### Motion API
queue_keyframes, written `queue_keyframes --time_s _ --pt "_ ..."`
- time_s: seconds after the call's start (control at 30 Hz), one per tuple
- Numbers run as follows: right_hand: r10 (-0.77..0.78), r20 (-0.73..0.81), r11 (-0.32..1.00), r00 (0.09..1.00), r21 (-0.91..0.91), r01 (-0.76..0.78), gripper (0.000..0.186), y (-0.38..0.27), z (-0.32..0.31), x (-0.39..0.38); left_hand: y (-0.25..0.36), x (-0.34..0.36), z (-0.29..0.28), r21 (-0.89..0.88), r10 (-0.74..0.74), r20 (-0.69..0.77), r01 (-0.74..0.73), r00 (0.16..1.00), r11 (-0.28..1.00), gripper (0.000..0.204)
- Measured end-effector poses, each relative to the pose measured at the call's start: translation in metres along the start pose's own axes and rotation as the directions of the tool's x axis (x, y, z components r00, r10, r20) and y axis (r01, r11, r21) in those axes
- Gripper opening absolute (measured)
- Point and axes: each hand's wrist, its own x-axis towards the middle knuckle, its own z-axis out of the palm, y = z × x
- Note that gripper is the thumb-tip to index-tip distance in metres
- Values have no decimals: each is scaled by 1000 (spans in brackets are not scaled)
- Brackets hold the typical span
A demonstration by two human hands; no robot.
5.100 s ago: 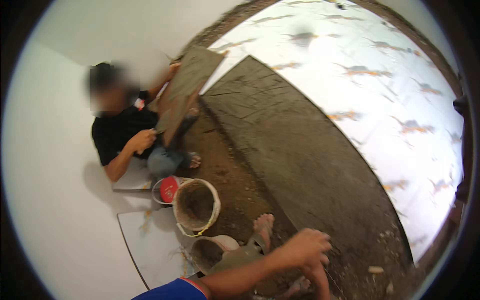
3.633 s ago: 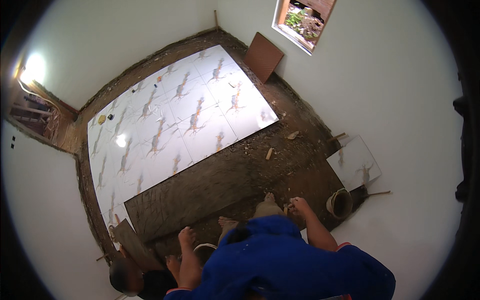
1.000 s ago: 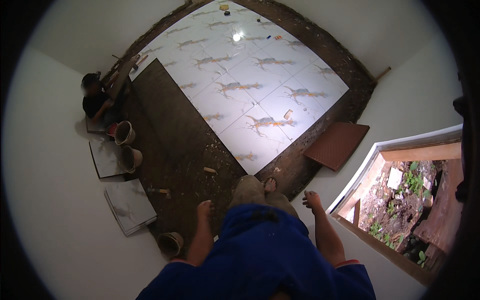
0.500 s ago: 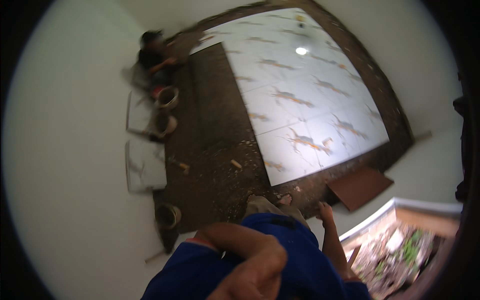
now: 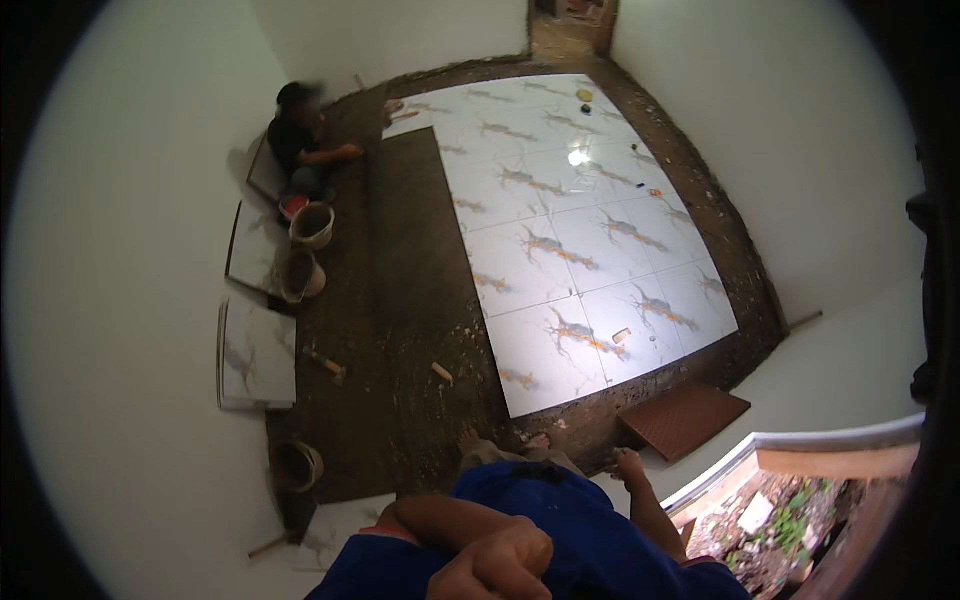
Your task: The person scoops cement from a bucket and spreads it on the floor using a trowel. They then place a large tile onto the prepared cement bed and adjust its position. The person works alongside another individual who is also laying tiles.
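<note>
My left hand [image 5: 497,563] is held close to my chest, the arm bent across my blue shirt [image 5: 570,525]. Its fingers are folded, and whatever they may hold is hidden. My right hand [image 5: 626,465] hangs at my side with loosely bent fingers, and nothing shows in them. Nearest to that hand is a brown textured board [image 5: 685,418], apart from it, by the window opening. Ahead of my bare feet, white marble-patterned tiles [image 5: 555,245] are laid on the floor. A mallet [image 5: 327,364] and a short yellowish piece [image 5: 442,373] lie on the dark bed to the left.
Along the left wall stand loose tiles [image 5: 258,355] and several buckets, one [image 5: 312,226] beside a crouching co-worker [image 5: 300,145] in dark clothes. Another bucket [image 5: 297,466] sits nearer me. A doorway [image 5: 568,35] is at the back. Small items, including a sponge-like yellow piece [image 5: 584,96], rest on the tiles.
The view has shifted and is sharper: the floor, tiles and board now appear lower and further left, and the back doorway shows. My hands keep nearly the same pose.
</note>
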Motion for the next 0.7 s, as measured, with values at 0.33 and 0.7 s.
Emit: queue_keyframes --time_s 0.33,0.7 --pt "-149 -132 988 980 12 152 37 -18 55 5 7 16 -20 -73 7 -18 -8 1000 997 12" --pt "273 7 931 962 249 -266 38 12 84 -49 15 34 -67 -73 67 58 -63 996 995 15"
